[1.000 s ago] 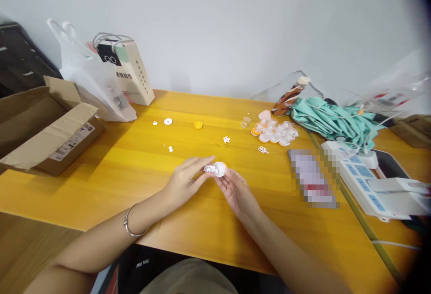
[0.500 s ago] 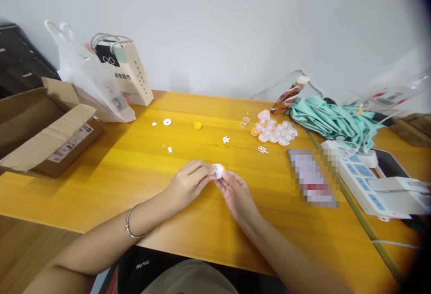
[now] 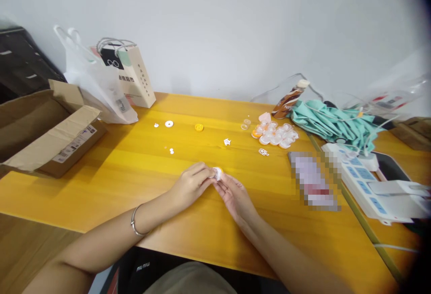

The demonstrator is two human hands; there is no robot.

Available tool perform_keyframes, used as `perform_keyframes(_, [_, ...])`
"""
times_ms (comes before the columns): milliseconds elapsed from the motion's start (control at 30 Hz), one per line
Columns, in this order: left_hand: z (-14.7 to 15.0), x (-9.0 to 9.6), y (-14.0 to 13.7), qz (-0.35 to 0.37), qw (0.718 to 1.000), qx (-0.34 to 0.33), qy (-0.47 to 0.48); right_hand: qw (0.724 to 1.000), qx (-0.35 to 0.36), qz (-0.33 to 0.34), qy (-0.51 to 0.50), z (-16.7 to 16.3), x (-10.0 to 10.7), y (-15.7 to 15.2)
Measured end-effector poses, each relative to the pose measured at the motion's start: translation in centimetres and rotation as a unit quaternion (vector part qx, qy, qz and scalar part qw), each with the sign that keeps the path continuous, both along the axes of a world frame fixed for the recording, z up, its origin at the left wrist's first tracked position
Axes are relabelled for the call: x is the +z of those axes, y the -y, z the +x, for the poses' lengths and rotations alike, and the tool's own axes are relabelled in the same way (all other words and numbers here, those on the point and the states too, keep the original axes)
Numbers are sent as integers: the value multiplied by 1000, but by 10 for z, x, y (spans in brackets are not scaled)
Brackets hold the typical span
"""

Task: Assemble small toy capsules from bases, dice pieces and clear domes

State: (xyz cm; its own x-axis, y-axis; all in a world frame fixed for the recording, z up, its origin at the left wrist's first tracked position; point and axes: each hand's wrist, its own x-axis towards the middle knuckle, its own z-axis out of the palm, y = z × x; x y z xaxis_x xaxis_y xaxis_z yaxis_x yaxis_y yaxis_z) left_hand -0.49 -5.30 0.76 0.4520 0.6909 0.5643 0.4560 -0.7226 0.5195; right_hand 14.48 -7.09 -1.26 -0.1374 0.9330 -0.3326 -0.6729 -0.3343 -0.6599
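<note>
Between my two hands, above the table's near middle, is a small round white-and-orange plastic piece [image 3: 218, 173]. My left hand [image 3: 193, 181] pinches its left side with the fingertips. My right hand [image 3: 235, 195] grips its right edge between thumb and fingers. The fingers cover much of it, so its exact kind is unclear. Beyond my hands lie a yellow round part [image 3: 199, 127], a white ring [image 3: 169, 124], small white discs [image 3: 171, 151], a white spiky piece [image 3: 227, 142] and a white lattice piece [image 3: 263, 152]. A cluster of clear-and-orange round pieces [image 3: 275, 134] sits farther right.
An open cardboard box [image 3: 74, 137], a white plastic bag [image 3: 97, 89] and a paper bag [image 3: 138, 76] stand left. To the right are a bottle [image 3: 288, 101], a folded green umbrella [image 3: 336, 121], a blurred phone [image 3: 314, 182] and a power strip [image 3: 367, 190].
The view has shifted slightly, so the table things appear a little lower and to the right. Both hands keep hold of the round piece, which appears turned slightly.
</note>
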Motion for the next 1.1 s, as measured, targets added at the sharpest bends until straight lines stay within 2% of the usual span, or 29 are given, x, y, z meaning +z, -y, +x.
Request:
perform_keyframes(100, [-2,6,-1,-18,1000,-1,-14,1000,0,2,0,1,0,-3])
perform_keyframes(267, [-13,18,-7,6,995,71,-65,999,-42,0,-10,12,2,-14])
perform_keyframes(467, [-26,5,-21,-68,981,36,-176,998,-53,-16,-16,18,-2,-19])
perform_keyframes(533, [-26,4,-23,-84,984,43,-153,998,-49,-22,-18,17,-2,-17])
perform_keyframes(633, [-23,9,-22,-88,994,64,-28,998,-54,-19,-22,14,-1,-15])
perform_keyframes(700, [-20,13,-19,-102,992,56,52,998,-61,-13,-27,14,-1,-14])
perform_keyframes(767, [-18,15,-15,-117,988,45,90,998,-64,-4,-29,13,-1,-13])
perform_keyframes(1100, [-19,26,-9,-81,993,43,70,996,-92,4,-21,11,-1,-13])
